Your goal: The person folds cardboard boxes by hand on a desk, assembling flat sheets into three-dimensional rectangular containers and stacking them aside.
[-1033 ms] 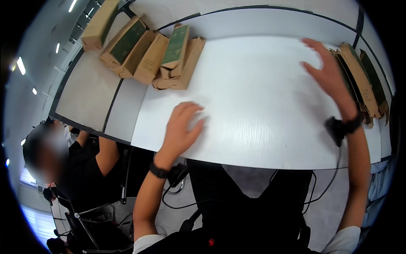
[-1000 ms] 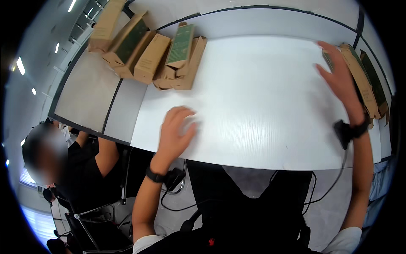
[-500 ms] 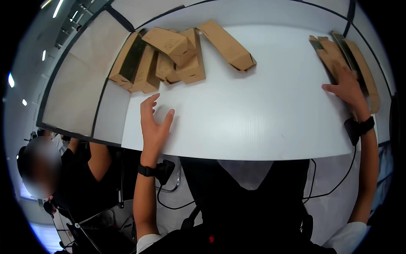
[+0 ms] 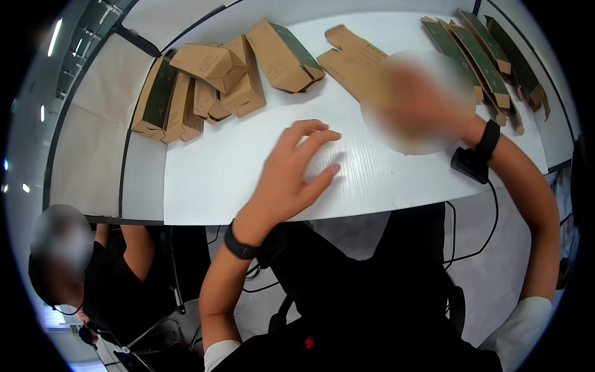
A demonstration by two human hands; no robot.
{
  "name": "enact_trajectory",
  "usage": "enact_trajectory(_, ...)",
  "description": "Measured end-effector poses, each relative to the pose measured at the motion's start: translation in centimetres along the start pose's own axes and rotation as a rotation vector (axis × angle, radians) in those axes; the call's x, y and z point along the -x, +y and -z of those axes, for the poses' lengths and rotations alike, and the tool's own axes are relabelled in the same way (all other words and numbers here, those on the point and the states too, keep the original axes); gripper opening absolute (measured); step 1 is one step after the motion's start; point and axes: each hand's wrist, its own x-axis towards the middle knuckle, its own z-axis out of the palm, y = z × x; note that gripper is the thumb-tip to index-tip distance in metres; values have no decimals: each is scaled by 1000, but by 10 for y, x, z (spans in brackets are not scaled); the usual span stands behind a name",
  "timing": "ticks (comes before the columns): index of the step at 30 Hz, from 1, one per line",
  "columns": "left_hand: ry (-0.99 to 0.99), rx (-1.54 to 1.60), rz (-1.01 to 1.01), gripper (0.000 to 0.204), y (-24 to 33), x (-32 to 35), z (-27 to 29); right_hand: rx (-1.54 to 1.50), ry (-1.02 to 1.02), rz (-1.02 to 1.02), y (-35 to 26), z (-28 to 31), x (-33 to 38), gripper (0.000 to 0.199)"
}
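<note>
My left hand sits spread, empty, on the table. Right hand is blurred, grip unclear, on the flat carton beside the boxes.

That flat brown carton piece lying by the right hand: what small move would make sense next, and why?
Probably draw the flat carton blank toward the table's near edge. The right hand is blurred, over the blank's near end, so its grip cannot be told. The left hand hovers open over bare white table, free to take the other side. The folded boxes lie farther back.
</note>
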Motion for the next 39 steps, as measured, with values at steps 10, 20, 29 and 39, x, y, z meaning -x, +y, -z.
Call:
enact_trajectory(10, 24, 74, 80, 28, -12, -2, -4, -93, -240, -399, -67, 14, -48, 115)
enact_trajectory(20, 710, -324, 462, 54, -130, 36, 69, 205, -52, -412, 17, 21, -82, 67)
enact_trajectory(29, 523, -111, 429, 65, -158, 8, 51, -162, 566, 310, -105, -30, -90, 54)
enact_trajectory(39, 519, -70, 458, 68, -134, 11, 41, -360, -57, 386, -190, -52, -106, 25)
